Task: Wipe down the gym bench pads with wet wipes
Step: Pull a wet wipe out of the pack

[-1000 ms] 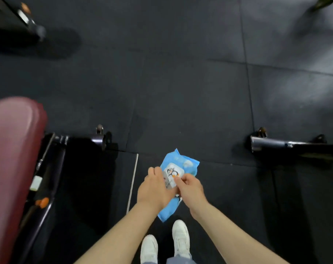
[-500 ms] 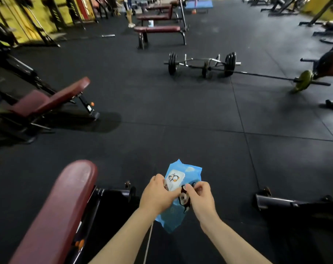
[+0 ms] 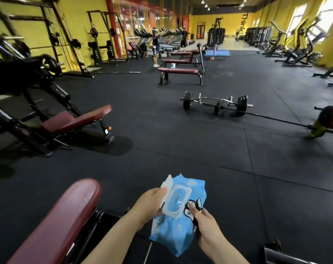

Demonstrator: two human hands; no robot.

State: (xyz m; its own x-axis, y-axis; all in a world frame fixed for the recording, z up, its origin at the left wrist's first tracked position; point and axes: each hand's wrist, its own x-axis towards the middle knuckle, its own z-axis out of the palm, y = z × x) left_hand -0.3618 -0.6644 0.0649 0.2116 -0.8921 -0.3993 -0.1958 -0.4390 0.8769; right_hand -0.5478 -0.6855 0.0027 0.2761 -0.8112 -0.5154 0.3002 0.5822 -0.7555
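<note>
Change: lifted since half a second ago, the view now takes in the whole gym hall; the white flap, flat on the pack before, now stands peeled up to the pack's upper left
Left hand: left hand (image 3: 151, 203) at lower centre, fingers curled, pinching the raised flap (image 3: 166, 184)
Right hand: right hand (image 3: 205, 223) grips the right edge of the wipes pack (image 3: 178, 221), thumb on its printed face
Pack: blue, held between both hands above the black floor (image 3: 180, 145); its oval opening is uncovered
Bench pad: maroon bench pad (image 3: 53, 223) at lower left, just beside the left forearm; untouched
Mid-frame: incline bench (image 3: 76, 121) at left; loaded barbell (image 3: 215, 103) right of centre
Far end: flat benches (image 3: 178, 71) at upper centre; two people (image 3: 156, 46) stand beyond them
</note>
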